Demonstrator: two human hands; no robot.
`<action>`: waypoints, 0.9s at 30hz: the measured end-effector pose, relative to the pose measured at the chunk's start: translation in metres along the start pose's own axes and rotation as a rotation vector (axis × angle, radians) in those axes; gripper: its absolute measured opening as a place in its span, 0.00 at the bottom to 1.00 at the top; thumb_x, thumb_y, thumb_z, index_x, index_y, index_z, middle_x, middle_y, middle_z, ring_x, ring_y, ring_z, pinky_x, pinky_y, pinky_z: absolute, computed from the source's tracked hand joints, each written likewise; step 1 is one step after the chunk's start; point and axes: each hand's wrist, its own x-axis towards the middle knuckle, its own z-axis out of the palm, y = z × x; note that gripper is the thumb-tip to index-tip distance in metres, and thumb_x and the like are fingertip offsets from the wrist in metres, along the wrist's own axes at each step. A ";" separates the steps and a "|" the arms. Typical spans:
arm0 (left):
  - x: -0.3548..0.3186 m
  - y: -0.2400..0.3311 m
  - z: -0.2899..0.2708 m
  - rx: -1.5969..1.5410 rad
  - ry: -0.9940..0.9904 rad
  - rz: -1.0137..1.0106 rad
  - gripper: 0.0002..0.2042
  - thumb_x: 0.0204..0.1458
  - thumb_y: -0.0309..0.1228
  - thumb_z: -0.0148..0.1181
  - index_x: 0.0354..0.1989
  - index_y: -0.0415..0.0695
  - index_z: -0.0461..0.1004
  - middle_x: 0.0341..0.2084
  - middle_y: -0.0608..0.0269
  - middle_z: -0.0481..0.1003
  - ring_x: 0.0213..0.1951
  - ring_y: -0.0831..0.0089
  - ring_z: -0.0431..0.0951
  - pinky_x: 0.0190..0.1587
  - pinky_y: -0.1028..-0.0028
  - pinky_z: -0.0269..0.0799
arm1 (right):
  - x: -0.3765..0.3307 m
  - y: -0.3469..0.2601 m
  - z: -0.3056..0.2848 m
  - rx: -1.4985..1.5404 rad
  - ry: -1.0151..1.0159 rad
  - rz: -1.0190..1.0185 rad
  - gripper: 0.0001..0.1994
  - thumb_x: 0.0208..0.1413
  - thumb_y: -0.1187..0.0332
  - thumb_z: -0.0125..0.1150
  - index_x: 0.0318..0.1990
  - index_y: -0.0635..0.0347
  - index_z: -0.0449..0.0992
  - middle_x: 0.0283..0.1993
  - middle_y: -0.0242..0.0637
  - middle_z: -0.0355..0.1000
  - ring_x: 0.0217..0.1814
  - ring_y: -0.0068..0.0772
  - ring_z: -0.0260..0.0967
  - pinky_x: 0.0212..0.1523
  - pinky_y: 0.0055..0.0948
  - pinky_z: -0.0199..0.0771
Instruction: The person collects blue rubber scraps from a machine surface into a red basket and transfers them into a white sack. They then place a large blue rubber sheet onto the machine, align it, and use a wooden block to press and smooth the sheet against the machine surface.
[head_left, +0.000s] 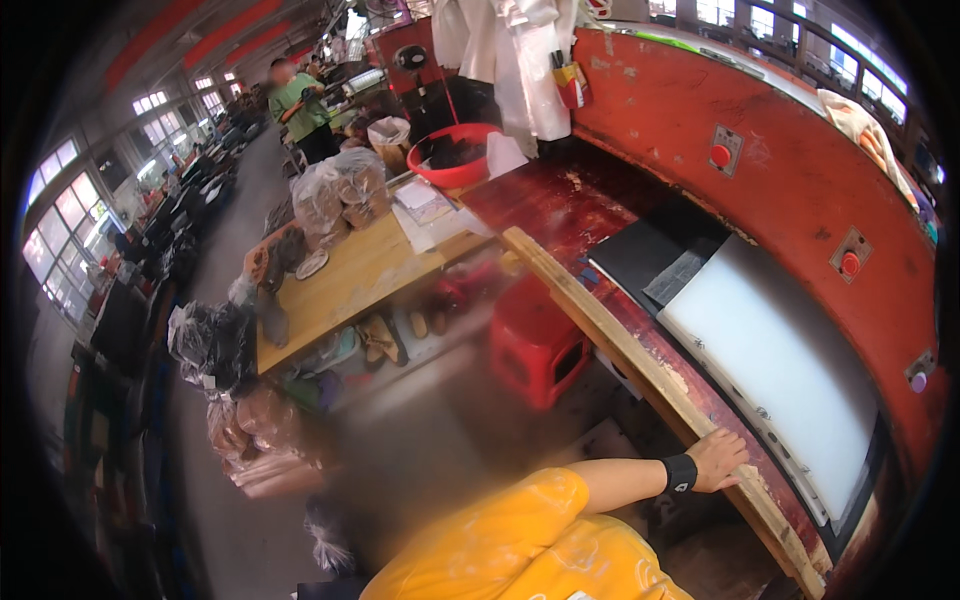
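Though grip's unclear, left hand (718, 460) touches wooden ledge (642, 370).

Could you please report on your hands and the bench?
Left hand on wooden bench edge; grip unclear. Right hand out of view. White board close by, untouched. Red stool below bench level, clear of hand.

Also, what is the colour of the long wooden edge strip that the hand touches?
The long wooden edge strip is light yellowish brown; the head view shows it best.

The stool (535, 345) stands between the table (340, 305) at left and the workbench (590, 195) at right, on which a panel (775, 350) lies.
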 end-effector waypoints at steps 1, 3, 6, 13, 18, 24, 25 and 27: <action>0.001 0.000 -0.001 0.005 -0.026 -0.012 0.17 0.47 0.45 0.59 0.37 0.45 0.70 0.34 0.60 0.67 0.41 0.64 0.67 0.47 0.67 0.60 | 0.003 0.006 0.001 -0.006 -0.003 0.003 0.11 0.60 0.60 0.52 0.36 0.60 0.72 0.27 0.36 0.71 0.28 0.29 0.67 0.33 0.28 0.67; 0.004 -0.001 -0.005 -0.030 -0.065 -0.036 0.15 0.47 0.42 0.61 0.37 0.46 0.71 0.34 0.60 0.68 0.43 0.63 0.67 0.49 0.66 0.61 | 0.009 0.015 0.000 -0.008 -0.006 0.004 0.12 0.60 0.60 0.52 0.36 0.60 0.72 0.26 0.35 0.71 0.27 0.28 0.67 0.32 0.27 0.67; 0.001 0.005 -0.015 -0.221 0.105 -0.028 0.14 0.44 0.34 0.62 0.39 0.46 0.70 0.36 0.58 0.69 0.44 0.59 0.68 0.49 0.64 0.63 | 0.005 0.008 -0.017 -0.010 0.006 -0.073 0.13 0.60 0.59 0.51 0.35 0.59 0.72 0.26 0.34 0.72 0.25 0.27 0.67 0.29 0.26 0.67; -0.063 0.056 -0.031 -1.456 -0.208 -0.603 0.15 0.55 0.33 0.59 0.50 0.42 0.71 0.38 0.69 0.72 0.40 0.80 0.71 0.43 0.78 0.70 | -0.074 -0.122 -0.101 1.139 0.273 -0.801 0.10 0.60 0.61 0.51 0.31 0.57 0.65 0.23 0.31 0.61 0.28 0.26 0.58 0.43 0.30 0.62; -0.080 0.063 -0.035 -1.886 -0.200 -0.678 0.10 0.56 0.38 0.59 0.38 0.46 0.72 0.30 0.71 0.74 0.30 0.85 0.69 0.32 0.83 0.67 | -0.103 -0.201 -0.093 1.396 0.094 -0.845 0.12 0.60 0.62 0.51 0.27 0.56 0.62 0.21 0.28 0.55 0.28 0.21 0.54 0.41 0.24 0.61; -0.082 0.062 -0.047 -2.027 -0.279 -0.782 0.12 0.56 0.43 0.58 0.35 0.48 0.70 0.29 0.73 0.73 0.29 0.84 0.69 0.32 0.84 0.67 | -0.111 -0.213 -0.085 1.388 0.061 -0.822 0.12 0.61 0.62 0.48 0.28 0.57 0.63 0.23 0.30 0.54 0.29 0.30 0.54 0.48 0.37 0.59; -0.083 0.062 -0.047 -2.038 -0.304 -0.792 0.12 0.56 0.43 0.58 0.35 0.48 0.70 0.29 0.73 0.73 0.29 0.84 0.69 0.32 0.84 0.67 | -0.112 -0.212 -0.086 1.377 0.062 -0.810 0.12 0.61 0.61 0.48 0.28 0.57 0.62 0.23 0.30 0.54 0.29 0.30 0.54 0.48 0.38 0.59; -0.084 0.063 -0.048 -2.034 -0.316 -0.789 0.12 0.56 0.44 0.59 0.35 0.49 0.70 0.29 0.73 0.73 0.29 0.84 0.69 0.32 0.84 0.67 | -0.115 -0.210 -0.086 1.370 0.081 -0.816 0.11 0.61 0.63 0.48 0.28 0.57 0.62 0.23 0.31 0.54 0.30 0.30 0.54 0.49 0.38 0.59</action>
